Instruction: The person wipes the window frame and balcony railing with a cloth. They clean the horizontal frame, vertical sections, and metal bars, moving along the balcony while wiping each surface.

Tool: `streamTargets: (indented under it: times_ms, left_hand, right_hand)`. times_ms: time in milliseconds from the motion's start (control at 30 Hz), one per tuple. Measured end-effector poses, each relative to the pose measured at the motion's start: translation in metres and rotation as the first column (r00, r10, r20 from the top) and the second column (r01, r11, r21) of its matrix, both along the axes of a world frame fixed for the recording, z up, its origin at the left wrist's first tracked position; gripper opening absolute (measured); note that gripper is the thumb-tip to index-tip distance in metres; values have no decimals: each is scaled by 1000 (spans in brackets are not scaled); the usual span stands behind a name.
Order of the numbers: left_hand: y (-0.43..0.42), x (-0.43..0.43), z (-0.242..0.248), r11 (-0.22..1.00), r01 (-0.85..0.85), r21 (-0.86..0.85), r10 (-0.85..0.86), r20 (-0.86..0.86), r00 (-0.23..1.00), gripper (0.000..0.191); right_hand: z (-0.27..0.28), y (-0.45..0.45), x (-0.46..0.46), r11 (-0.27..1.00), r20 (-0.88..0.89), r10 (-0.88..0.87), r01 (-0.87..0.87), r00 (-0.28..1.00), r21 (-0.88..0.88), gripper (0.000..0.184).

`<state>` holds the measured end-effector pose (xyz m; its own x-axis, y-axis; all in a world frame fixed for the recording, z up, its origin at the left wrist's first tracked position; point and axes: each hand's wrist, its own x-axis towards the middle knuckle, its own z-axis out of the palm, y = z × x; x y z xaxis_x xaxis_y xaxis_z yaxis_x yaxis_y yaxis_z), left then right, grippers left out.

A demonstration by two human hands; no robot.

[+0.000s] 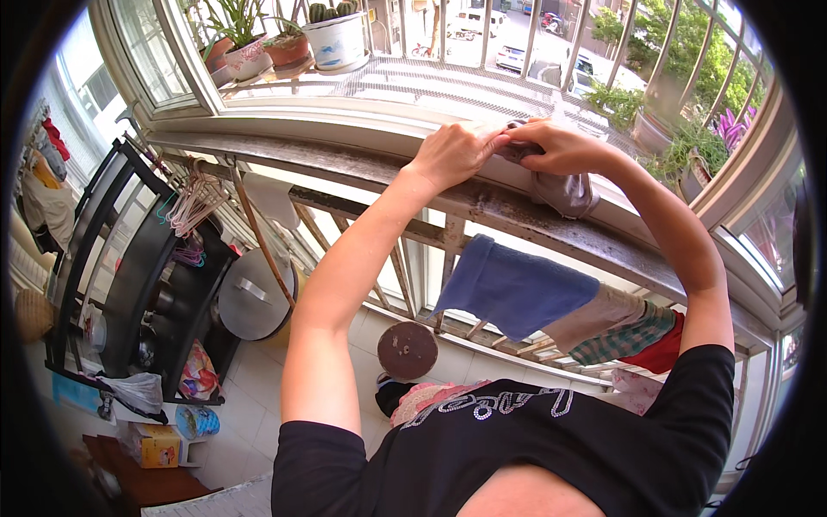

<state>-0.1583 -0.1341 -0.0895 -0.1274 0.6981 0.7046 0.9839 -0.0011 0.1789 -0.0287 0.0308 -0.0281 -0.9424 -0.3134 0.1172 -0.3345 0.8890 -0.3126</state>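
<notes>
A wet-looking grey-brown cloth [566, 192] is bunched between my hands above the inner window ledge [381, 167]. My left hand [456, 152] is closed around its left end, knuckles up. The fingers of my right hand [561, 146] wrap the bunched middle, close against my left fingertips. Below my right hand the loose part of the cloth hangs over the window track and the ledge. My palms and the cloth inside them are hidden.
Potted plants [336, 40] stand outside on a mesh shelf behind window bars [531, 39]. Below the ledge, a blue towel [517, 284] and other cloths hang on a railing. Hangers [197, 200], a black rack [139, 258] and a lidded drum [255, 297] are on the left.
</notes>
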Motion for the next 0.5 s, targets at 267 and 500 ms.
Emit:
streamTargets:
  times_ms: [267,500]
  left_hand:
    - [-72,-121,11,998,-69,8,69,-53,996,31]
    - [-141,-254,12,964,-256,77,241,159,957,44]
  right_hand:
    - [-1,-81,-120,971,52,-131,139,990,-196,51]
    - [-28,-165,-289,966,-139,-37,0,990,-257,29]
